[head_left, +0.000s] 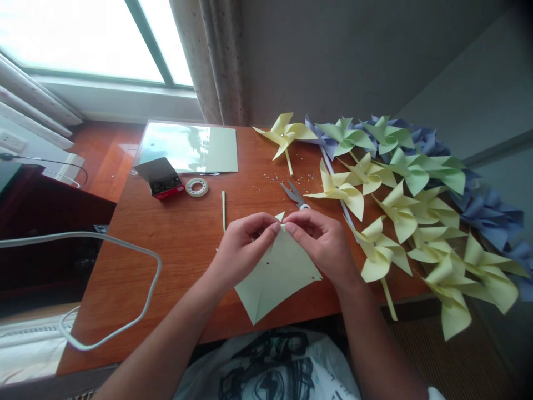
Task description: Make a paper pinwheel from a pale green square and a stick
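A pale yellow paper square [277, 278], creased and cut along its diagonals, lies tilted at the near edge of the wooden table [179, 244]. My left hand [245, 244] and my right hand [320, 239] both pinch its far corner, fingertips meeting at the top of the sheet. Small dark holes show near the sheet's centre and right corner.
Many finished paper pinwheels [400, 189] in yellow, green and blue cover the table's right side. Scissors [295, 195] lie just beyond my hands. A straw [224, 210], a tape roll [197, 187], a small red box [162, 179] and a green paper stack [191, 147] sit further back. A white cord [125, 311] loops on the left.
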### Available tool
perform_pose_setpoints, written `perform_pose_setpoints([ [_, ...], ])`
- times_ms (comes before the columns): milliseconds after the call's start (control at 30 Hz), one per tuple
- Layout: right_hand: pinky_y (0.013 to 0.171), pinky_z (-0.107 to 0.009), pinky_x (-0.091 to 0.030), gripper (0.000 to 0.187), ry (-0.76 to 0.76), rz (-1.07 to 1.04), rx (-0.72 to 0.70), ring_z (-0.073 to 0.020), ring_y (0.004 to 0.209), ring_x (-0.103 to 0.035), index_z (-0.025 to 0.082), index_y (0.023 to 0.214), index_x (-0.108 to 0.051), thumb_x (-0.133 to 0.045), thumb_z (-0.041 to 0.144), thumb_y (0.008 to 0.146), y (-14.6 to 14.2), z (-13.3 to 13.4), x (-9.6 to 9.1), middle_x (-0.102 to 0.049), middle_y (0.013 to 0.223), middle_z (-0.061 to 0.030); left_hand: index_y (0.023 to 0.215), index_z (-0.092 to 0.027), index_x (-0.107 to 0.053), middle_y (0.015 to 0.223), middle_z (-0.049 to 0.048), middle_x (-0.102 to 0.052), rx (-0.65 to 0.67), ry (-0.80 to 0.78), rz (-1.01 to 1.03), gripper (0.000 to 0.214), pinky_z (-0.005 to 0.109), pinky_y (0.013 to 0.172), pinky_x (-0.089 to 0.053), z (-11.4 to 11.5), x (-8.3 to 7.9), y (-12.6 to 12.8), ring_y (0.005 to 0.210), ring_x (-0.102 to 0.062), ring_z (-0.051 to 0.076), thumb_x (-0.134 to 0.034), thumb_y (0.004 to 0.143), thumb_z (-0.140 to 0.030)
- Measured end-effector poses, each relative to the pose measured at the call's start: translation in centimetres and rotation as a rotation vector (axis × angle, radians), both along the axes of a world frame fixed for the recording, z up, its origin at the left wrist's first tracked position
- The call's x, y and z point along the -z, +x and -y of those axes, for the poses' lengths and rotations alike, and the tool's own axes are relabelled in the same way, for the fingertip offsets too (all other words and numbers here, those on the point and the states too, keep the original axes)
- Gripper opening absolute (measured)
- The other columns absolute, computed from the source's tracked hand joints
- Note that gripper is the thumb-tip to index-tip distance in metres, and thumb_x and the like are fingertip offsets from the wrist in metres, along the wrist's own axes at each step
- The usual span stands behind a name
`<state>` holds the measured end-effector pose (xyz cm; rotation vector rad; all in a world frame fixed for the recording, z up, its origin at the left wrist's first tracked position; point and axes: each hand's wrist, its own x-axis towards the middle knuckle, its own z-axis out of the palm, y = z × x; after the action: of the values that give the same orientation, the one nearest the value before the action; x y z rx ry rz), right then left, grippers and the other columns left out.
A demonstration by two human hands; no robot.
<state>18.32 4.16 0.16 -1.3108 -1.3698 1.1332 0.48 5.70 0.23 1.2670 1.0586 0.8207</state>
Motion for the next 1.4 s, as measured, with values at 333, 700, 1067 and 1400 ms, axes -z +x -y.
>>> perform_pose_setpoints([
  [333,0.078,-0.032,-0.06,0.009,0.022,0.026,0.018,-0.0201,0.084,-0.072,0.024,0.09,-0.074,-0.072,0.032,0.089,0.02,0.04,0.24,-0.076,0.09,-0.0029,0.09,-0.016,-0.07,0.076,0.0023,-0.065,-0.03,0.022,0.023,0.023,0.024,0.059,-0.043,-0.06,0.09,0.13,0.069,-0.056,0.015,-0.07,0.089,-0.039],
  [700,0.078,-0.032,-0.058,0.008,0.022,0.022,-0.007,-0.0199,0.084,-0.072,0.024,0.089,-0.074,-0.072,0.032,0.09,0.03,0.14,0.22,-0.075,0.09,-0.0023,0.089,-0.016,-0.069,0.077,0.0024,-0.065,-0.028,0.026,0.042,0.021,0.024,0.06,-0.042,-0.07,0.45,0.17,0.07,-0.055,0.014,-0.073,0.088,-0.036],
  [1067,0.078,-0.031,-0.057,0.004,0.037,0.011,-0.01,-0.0183,0.083,-0.071,0.025,0.09,-0.075,-0.073,0.028,0.09,0.18,0.07,0.29,-0.075,0.09,-0.0008,0.087,-0.015,-0.069,0.074,0.0014,-0.064,-0.031,0.026,0.078,0.021,0.023,0.059,-0.041,-0.11,0.53,0.24,0.068,-0.054,0.013,-0.075,0.086,-0.036],
  [1400,0.074,-0.029,-0.055,0.004,0.107,0.152,-0.036,-0.0168,0.08,-0.069,0.023,0.091,-0.072,-0.068,0.024,0.093,0.06,0.16,-0.43,-0.073,0.088,-0.0007,0.087,-0.017,-0.07,0.072,0.0008,-0.065,-0.051,0.235,-0.08,0.011,0.023,0.057,-0.043,0.04,0.95,0.0,0.065,-0.056,0.012,-0.068,0.091,-0.028],
])
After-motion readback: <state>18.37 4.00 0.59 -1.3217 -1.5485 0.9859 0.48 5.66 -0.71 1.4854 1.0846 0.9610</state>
